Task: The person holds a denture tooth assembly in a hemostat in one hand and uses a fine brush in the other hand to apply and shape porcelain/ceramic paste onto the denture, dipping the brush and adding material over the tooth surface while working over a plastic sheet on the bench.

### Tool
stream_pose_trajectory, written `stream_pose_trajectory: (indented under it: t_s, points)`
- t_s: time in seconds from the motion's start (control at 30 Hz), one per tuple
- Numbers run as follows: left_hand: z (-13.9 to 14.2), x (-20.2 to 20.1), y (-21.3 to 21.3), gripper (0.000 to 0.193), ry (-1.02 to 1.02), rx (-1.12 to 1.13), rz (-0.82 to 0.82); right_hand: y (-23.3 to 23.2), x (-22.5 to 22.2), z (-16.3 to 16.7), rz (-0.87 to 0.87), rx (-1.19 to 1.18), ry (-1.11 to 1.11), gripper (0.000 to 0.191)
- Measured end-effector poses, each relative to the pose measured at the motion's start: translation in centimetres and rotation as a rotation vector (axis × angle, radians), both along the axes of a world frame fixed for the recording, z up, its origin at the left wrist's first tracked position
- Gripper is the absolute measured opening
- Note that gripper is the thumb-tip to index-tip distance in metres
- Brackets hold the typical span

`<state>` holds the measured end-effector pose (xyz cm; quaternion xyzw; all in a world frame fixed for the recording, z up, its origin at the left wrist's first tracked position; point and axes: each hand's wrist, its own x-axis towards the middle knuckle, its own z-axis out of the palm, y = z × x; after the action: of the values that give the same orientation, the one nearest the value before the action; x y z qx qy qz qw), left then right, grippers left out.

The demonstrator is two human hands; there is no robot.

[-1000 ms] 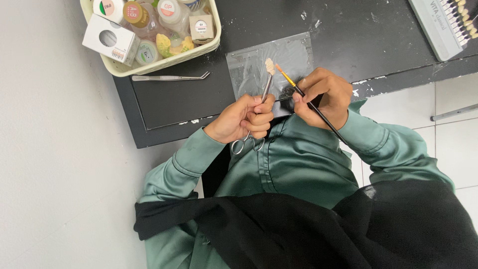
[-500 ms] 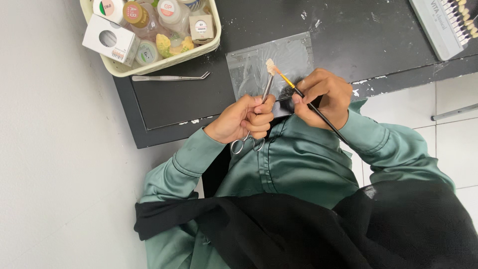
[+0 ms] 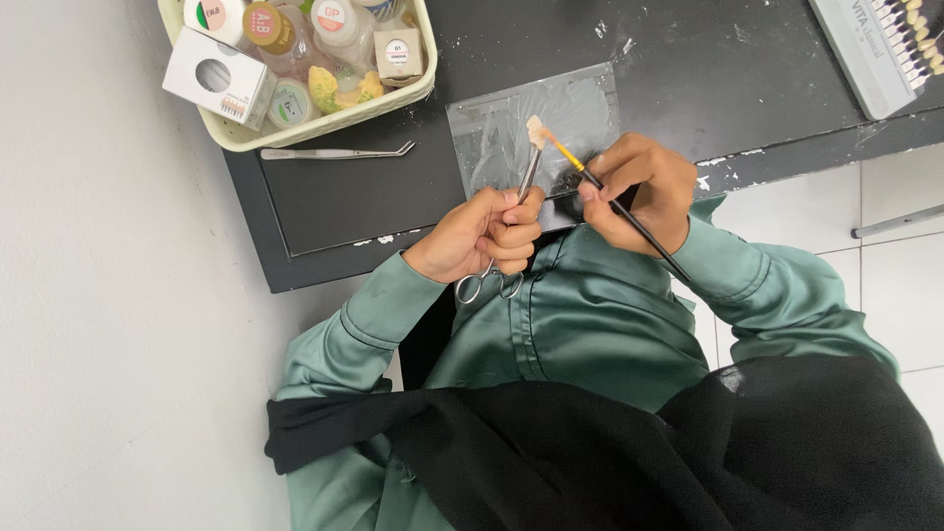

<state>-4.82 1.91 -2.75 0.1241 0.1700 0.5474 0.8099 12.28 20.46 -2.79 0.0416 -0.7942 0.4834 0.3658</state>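
Cream basket of small jars and boxes, metal tweezers just beside it — tooth shade guide well apart

My sleeves are glossy sea-green, with a plain black cloth draped across my lap. The tabletop is black, flecked with white. My brush has a black handle and a yellow band; the clamp is silver, holding a cream-white piece. The basket is pale yellow — jars inside show red, green and orange labels. The wall is plain white.
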Motion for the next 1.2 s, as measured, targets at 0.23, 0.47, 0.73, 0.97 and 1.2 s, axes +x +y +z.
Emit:
stream_pose_trajectory:
  t_s: [0.23,0.47,0.73,0.97,1.2]
  points:
    - [-0.1,0.1,0.1,0.028,-0.013,0.003,0.001,0.0,-0.1,-0.3,-0.028,0.013,-0.012,0.028]
    - [-0.3,0.0,0.1,0.027,0.007,0.009,0.001,0.1,0.8,-0.5,-0.026,-0.053,-0.058,0.029]
    - [-0.6,-0.2,0.2,0.027,-0.010,0.006,-0.007,1.2,0.3,-1.1,0.004,-0.657,-0.074,0.028]
    - [-0.5,-0.1,0.3,0.028,-0.011,0.001,0.002,0.8,0.5,-0.7,0.107,-0.496,-0.112,0.026]
    - [-0.5,-0.1,0.2,0.028,0.002,-0.003,0.003,0.6,0.4,-0.3,0.082,-0.446,-0.136,0.024]
